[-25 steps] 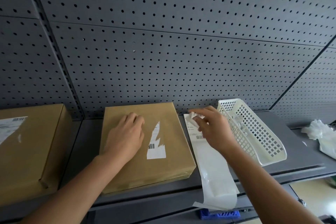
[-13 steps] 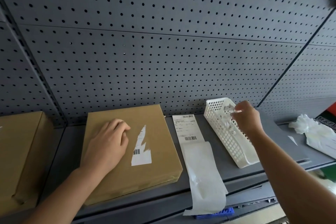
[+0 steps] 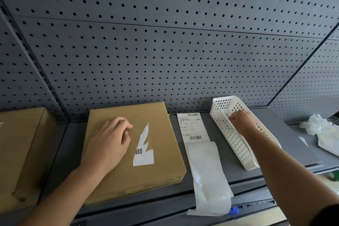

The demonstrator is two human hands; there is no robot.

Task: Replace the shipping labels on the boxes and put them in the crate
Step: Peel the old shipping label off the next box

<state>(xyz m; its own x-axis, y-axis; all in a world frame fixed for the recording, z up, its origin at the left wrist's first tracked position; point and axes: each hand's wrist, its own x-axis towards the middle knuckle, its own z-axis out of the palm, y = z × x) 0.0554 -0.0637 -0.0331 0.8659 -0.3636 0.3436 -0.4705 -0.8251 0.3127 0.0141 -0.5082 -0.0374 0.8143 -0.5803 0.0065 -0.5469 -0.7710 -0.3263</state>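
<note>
**Torn label remnant waits just beside the left hand**

The left hand [image 3: 108, 142] lies palm-down on the top face of the brown box [image 3: 132, 154], its fingers curled loosely together and gripping nothing; it appears to be bracing the box against the grey shelf [image 3: 286, 145]. Just to the right of those fingertips sits the torn label remnant [image 3: 144, 149], a jagged white sliver stuck to the cardboard with a barcode near its lower end. Its long axis runs from the near edge of the box toward the pegboard [image 3: 165, 42], tapering to a point at the far end.

The right hand [image 3: 238, 120] is well apart from the box, reaching into the white basket [image 3: 236, 145] on the far side of the fresh label strip [image 3: 194, 130]. Its fingers are bunched together, but whether they pinch a scrap cannot be told from this view.

That layout decides the next peel. The left hand is far nearer the remnant, yet it is the bracing hand; the right would have to cross the fresh label strip, which lies between box and basket with its backing hanging over the shelf edge. The remnant's ragged right edge faces the incoming right hand and looks the likeliest place to lift. A second box [image 3: 20, 152] stands at far left.
</note>
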